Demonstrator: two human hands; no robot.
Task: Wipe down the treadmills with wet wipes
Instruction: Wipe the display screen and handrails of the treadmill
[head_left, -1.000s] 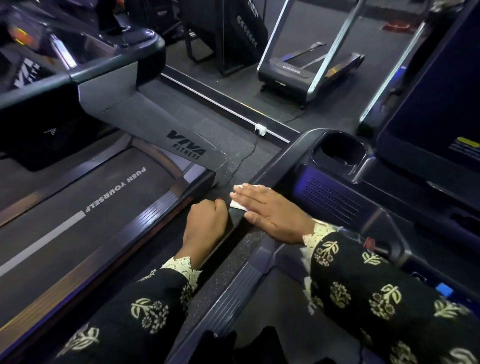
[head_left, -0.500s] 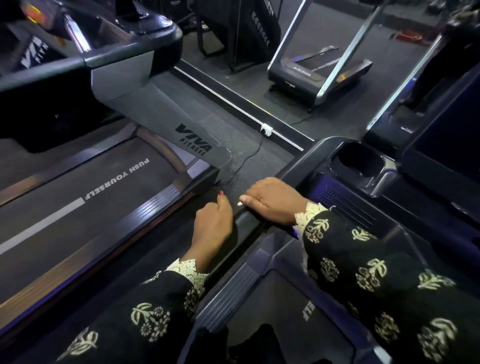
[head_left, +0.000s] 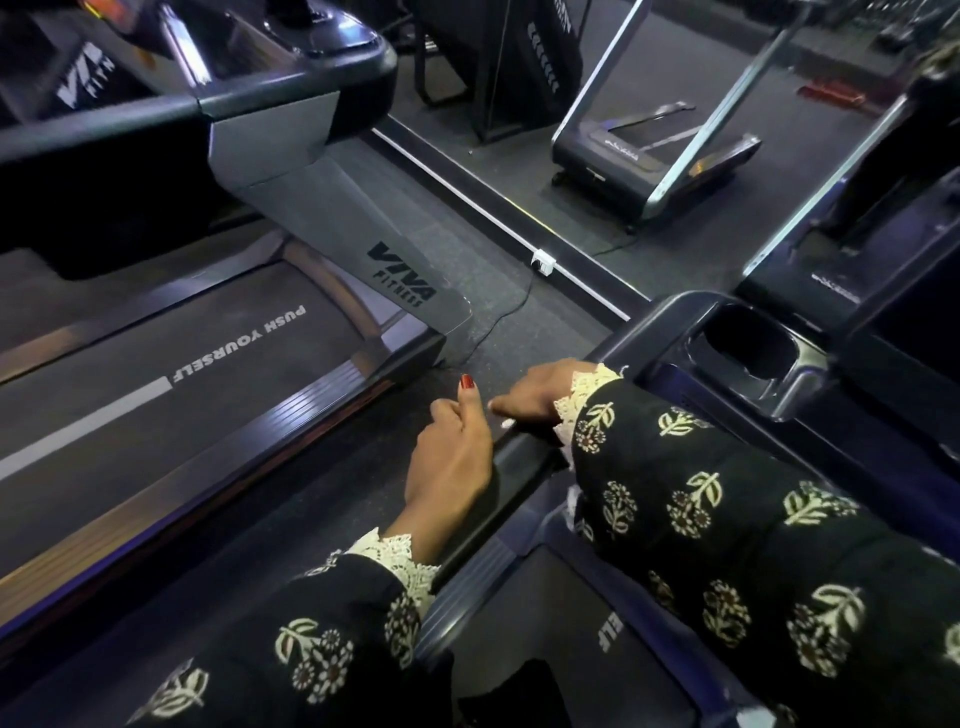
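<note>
Right hand (head_left: 540, 397) on handrail (head_left: 524, 460) (wipe (head_left: 506, 423) beneath), left hand (head_left: 449, 457) beside, other treadmill (head_left: 208, 364) left, cup holder (head_left: 748, 348) beyond.

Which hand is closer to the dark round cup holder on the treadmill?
Right. The right hand, pressing a white wet wipe on the black handrail, is just left of the dark round cup holder. The left hand is curled farther left, nearer the person.

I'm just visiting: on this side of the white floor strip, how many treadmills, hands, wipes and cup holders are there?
Treadmills: 2, the VIVA treadmill and the treadmill being wiped
Hands: 2, the left hand and the right hand
Wet wipe: 1, only a white sliver showing by the right hand
Cup holder: 1
Total: 6
</note>
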